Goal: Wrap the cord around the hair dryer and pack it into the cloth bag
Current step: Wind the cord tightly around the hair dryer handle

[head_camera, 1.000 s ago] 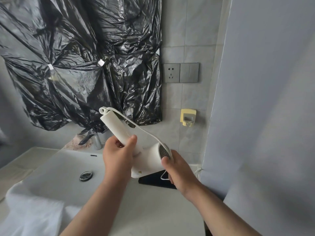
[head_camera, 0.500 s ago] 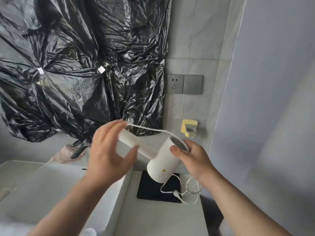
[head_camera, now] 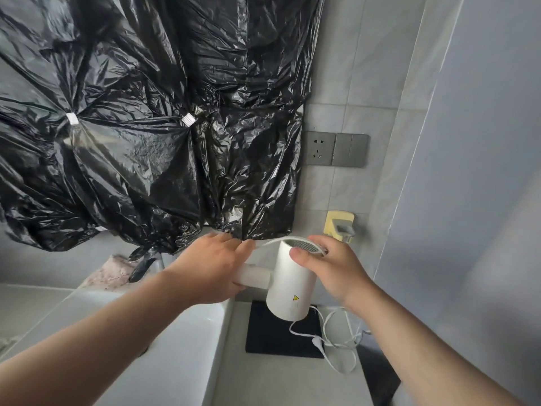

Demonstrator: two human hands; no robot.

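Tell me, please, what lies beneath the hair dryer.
A flat black cloth piece lies on the counter beneath the hair dryer, with loose cord and its plug across the right edge. The barrel covers its upper middle.

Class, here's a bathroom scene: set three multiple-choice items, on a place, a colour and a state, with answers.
1. Where is the flat black cloth bag? A in the basin; B on the counter under the white plastic hair dryer; C on the floor.
2. The plastic wall hook is: A yellow; B red; C green.
3. The white cord's plug is: A in the socket; B inside the bag; C loose, unplugged.
Answers: 1 B, flat below the dryer; 2 A, pale yellow on grey tile; 3 C, lying at the bag's corner.
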